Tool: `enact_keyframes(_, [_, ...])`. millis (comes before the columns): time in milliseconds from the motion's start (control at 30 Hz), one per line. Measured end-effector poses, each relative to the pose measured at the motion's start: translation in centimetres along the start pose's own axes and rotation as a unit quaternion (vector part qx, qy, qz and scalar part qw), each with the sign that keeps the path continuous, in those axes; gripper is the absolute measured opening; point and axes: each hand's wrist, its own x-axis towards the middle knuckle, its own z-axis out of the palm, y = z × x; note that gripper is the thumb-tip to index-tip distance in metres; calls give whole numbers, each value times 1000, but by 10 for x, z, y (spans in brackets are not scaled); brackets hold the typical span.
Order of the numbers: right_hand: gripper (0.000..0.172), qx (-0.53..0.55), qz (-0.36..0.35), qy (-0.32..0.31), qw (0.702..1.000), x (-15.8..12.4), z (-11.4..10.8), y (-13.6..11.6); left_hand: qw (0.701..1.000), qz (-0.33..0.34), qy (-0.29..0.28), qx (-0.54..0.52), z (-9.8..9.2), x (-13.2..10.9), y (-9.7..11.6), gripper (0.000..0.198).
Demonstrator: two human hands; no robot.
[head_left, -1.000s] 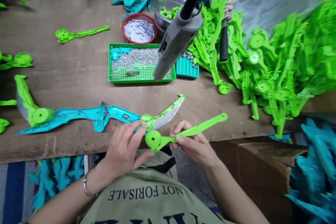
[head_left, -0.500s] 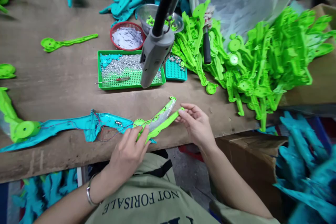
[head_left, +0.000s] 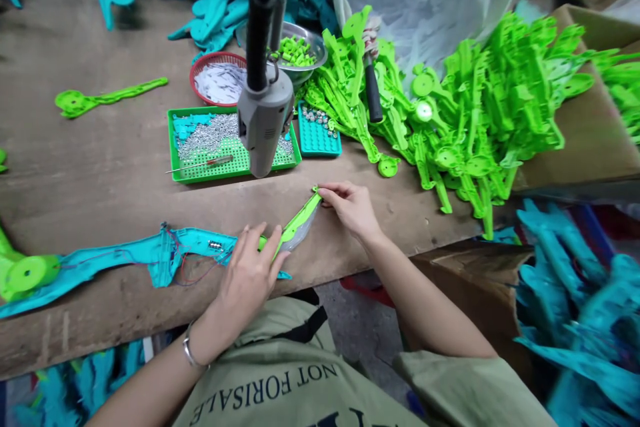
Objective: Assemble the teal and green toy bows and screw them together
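A long blue plastic shell with thin red wires and a small spring-like metal piece lies along the table's near edge. At its right end a narrow green plastic arm slants up to the right, clear film showing along its lower side. My left hand grips the base of that arm where it meets the blue shell, fingers over the top, hiding the round joint. My right hand pinches the arm's far tip between thumb and fingers. Another green round-ended part sits on the shell's left end.
Beyond my hands stand a green tray of screws with a screwdriver, a blue tray and a red basket. An electric screwdriver hangs above. Green parts are heaped right, near a cardboard box.
The two green strips, spread in a V before, now lie together as one arm. My right hand has moved to the arm's upper tip. The camera view has shifted.
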Motion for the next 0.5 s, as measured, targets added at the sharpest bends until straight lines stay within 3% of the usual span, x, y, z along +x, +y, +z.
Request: enact_keyframes(500, [38,64,75,-33,995,8,-2,-11,1000,15,-16,-19,-1,8,-9,35])
